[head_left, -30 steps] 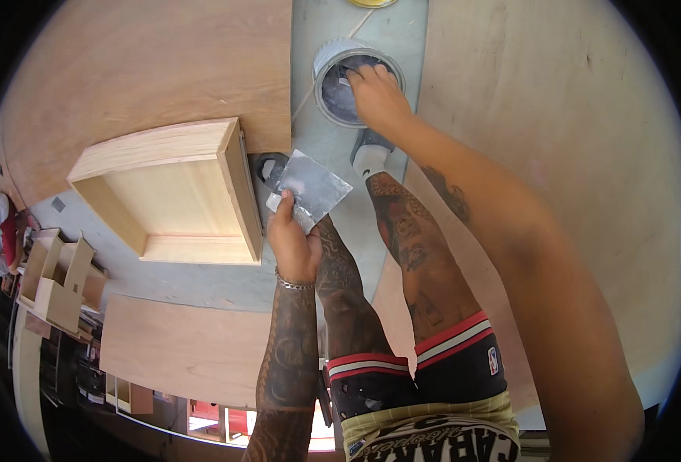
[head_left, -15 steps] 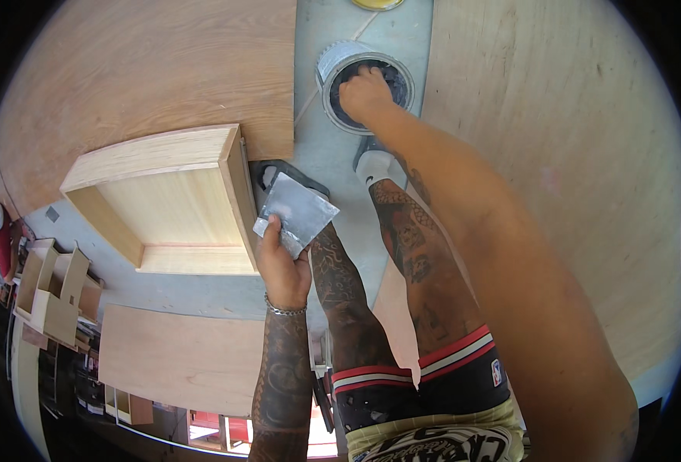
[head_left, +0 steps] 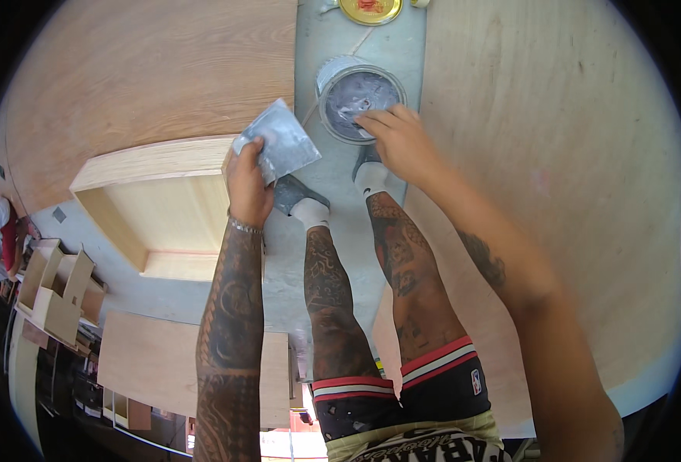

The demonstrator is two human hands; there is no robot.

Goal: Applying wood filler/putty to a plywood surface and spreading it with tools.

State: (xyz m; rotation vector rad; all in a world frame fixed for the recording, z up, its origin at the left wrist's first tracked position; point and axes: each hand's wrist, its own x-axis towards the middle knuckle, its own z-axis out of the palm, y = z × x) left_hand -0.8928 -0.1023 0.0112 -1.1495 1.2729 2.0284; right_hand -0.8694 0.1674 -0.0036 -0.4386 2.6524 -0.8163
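My left hand [head_left: 249,181] grips a flat, square grey sheet [head_left: 280,142] by its lower left edge, thumb on top; pale smears cover its face. My right hand [head_left: 404,138] is at the near right rim of an open metal can [head_left: 400,86], its fingers bent and drawn together. Whatever those fingers hold, if anything, is too small or hidden to name. Inside the can sits a thick grey paste [head_left: 362,96], rough on top.
A wooden drawer box [head_left: 179,212] lies left of my feet beside a large wood panel [head_left: 163,69]. Another panel [head_left: 556,185] fills the right. A yellow lid [head_left: 371,9] lies beyond the can. Wooden cabinets [head_left: 59,292] and a person [head_left: 0,235] are at far left.
My right hand has come up out of the can to its near rim, uncovering the paste. My left hand has carried the grey sheet farther away and slightly left.
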